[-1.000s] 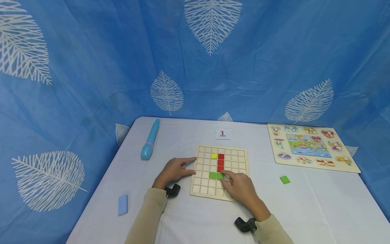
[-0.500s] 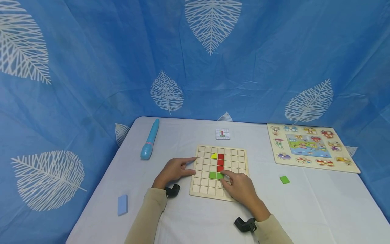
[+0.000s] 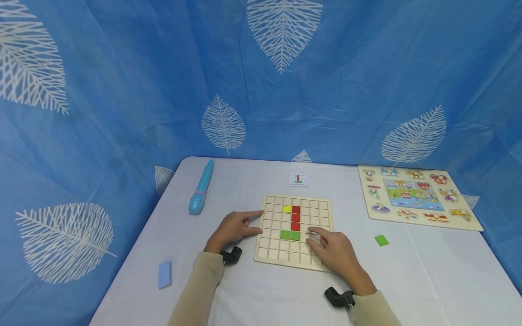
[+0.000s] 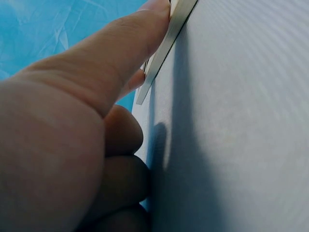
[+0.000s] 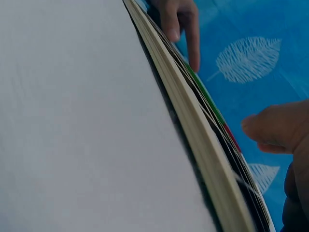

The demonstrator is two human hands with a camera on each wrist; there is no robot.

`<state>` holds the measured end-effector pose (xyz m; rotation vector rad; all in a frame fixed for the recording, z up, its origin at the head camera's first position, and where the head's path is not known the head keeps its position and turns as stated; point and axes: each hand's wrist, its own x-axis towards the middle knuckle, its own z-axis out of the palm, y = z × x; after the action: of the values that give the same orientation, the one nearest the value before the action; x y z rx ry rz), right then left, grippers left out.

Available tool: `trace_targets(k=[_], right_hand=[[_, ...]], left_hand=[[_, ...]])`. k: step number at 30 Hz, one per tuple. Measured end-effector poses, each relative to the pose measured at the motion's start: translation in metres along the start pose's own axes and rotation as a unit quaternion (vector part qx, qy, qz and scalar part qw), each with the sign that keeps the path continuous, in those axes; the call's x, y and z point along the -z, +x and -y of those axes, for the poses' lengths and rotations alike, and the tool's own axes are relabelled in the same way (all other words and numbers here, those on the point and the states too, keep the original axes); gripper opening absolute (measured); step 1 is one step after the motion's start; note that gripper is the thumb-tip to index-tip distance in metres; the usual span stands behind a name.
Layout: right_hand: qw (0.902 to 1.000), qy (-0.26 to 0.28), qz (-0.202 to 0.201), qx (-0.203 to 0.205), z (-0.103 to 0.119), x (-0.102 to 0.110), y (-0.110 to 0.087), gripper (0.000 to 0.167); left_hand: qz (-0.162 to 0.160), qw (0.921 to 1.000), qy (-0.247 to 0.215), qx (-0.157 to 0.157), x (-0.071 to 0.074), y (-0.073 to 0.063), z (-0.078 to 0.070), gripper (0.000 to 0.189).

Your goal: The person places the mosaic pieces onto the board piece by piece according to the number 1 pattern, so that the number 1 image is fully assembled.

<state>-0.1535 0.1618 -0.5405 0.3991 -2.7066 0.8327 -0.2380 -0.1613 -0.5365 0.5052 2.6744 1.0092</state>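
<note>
A wooden grid board (image 3: 272,256) lies on the table in the head view. A yellow piece (image 3: 287,208) with a cut corner sits in it, beside a column of red square tiles (image 3: 295,218). Below the column are two green tiles (image 3: 290,235) side by side. My left hand (image 3: 233,228) touches the board's left edge with thumb and index finger spread, the other fingers curled under, as the left wrist view shows. Over the board's right part is my right hand (image 3: 336,249), thumb and index finger apart with nothing between them.
A loose green tile (image 3: 381,240) lies right of the board. Behind the board is a small pattern card (image 3: 298,179). A knobbed picture puzzle (image 3: 420,197) stands at the back right. On the left are a blue microphone-shaped toy (image 3: 200,188) and a light-blue block (image 3: 165,274).
My right hand has let go of the right-hand green tile and moved a little to the right, leaving that tile fully in sight. My left hand stays at the board's edge.
</note>
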Motion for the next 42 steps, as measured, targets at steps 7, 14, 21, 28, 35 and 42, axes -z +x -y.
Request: trace_targets(k=[7,14,21,28,35,42], right_hand=[[0.9993,-0.016,-0.025,-0.022,-0.015,0.014,-0.008,0.031],[0.9974,-0.023,-0.062,-0.03,-0.03,0.023,-0.017,0.028],[0.9948,-0.041,-0.08,-0.047,-0.038,0.027,-0.024,0.024],[0.99,-0.048,-0.113,-0.068,-0.046,0.038,-0.03,0.02],[0.9819,-0.07,-0.146,-0.099,-0.058,0.054,-0.037,0.019],[0.9745,-0.072,-0.14,-0.16,-0.067,0.068,-0.047,0.02]], left_hand=[[0.001,1.0,0.002,0.002,0.001,0.0,-0.002,0.063],[0.002,1.0,0.001,0.008,0.001,-0.001,-0.002,0.064],[0.002,0.9999,0.001,0.011,0.001,-0.002,-0.003,0.064],[0.001,1.0,0.002,0.008,0.002,-0.001,-0.003,0.064],[0.0,1.0,0.001,0.008,0.002,-0.002,-0.005,0.064],[-0.001,1.0,0.002,0.009,0.002,-0.002,-0.006,0.064]])
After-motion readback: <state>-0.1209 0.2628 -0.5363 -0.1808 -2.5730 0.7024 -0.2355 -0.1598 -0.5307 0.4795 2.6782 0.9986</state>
